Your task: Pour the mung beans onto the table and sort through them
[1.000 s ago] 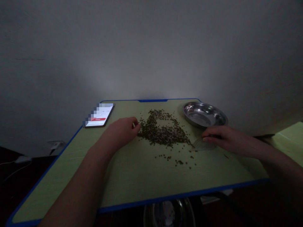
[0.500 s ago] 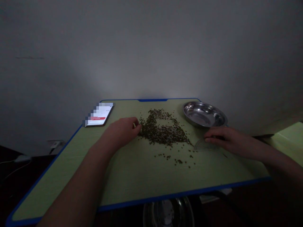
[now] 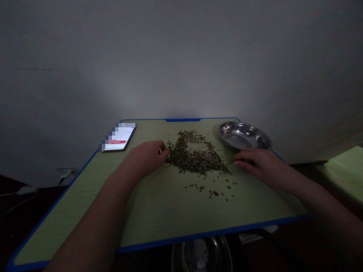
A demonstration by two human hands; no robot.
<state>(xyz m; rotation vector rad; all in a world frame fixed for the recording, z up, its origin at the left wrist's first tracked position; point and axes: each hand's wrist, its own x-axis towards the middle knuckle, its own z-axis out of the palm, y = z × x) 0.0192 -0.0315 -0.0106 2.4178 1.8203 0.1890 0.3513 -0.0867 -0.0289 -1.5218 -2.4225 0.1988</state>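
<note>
A pile of small green-brown beans lies spread on a light green table with a blue rim. My left hand rests at the pile's left edge, its fingers curled and pinched together at the beans. My right hand lies at the pile's right edge, fingers pressed down on a thin clear flat piece whose edge shows at the fingertips. A shiny steel dish stands just behind my right hand.
A phone with a lit screen lies at the table's back left. Loose beans are scattered toward the front. A second metal bowl sits below the table's front edge. A wall rises close behind. Cables lie on the dark floor at left.
My right hand has slid left, with the clear flat piece, up to the right edge of the bean pile. My left hand has stayed in place.
</note>
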